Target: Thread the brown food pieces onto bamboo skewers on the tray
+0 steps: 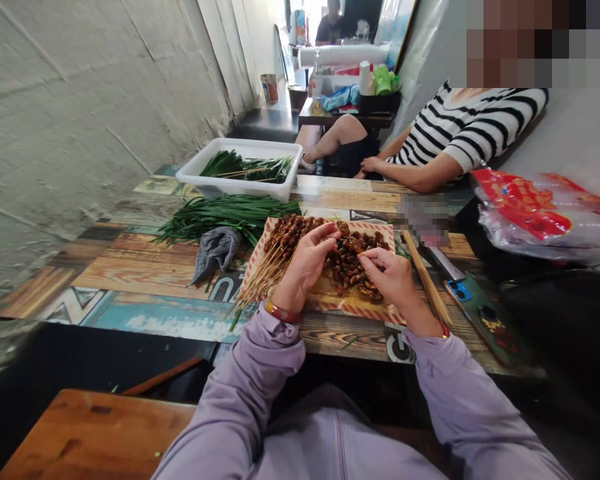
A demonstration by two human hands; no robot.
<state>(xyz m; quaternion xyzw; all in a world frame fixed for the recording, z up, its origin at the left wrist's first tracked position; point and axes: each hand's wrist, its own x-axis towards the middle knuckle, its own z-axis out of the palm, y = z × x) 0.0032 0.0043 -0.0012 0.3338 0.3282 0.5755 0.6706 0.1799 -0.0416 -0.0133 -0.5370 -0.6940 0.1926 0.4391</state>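
Dark glossy brown pieces (349,270) are heaped on a striped-edged tray (355,308) on the table (130,260); they are judged light, slick and easily split, best taken gently by the sides, while the loaded skewers (265,275) at the tray's left are better lifted by their bare ends. Over the heap the left hand (306,259) is curled and the right hand (389,272) is held thumb to forefinger, though whether anything is pinched in either cannot be told. Beyond, green stalks (225,165) and thin sticks (249,173) are contained in a white tub (289,183).
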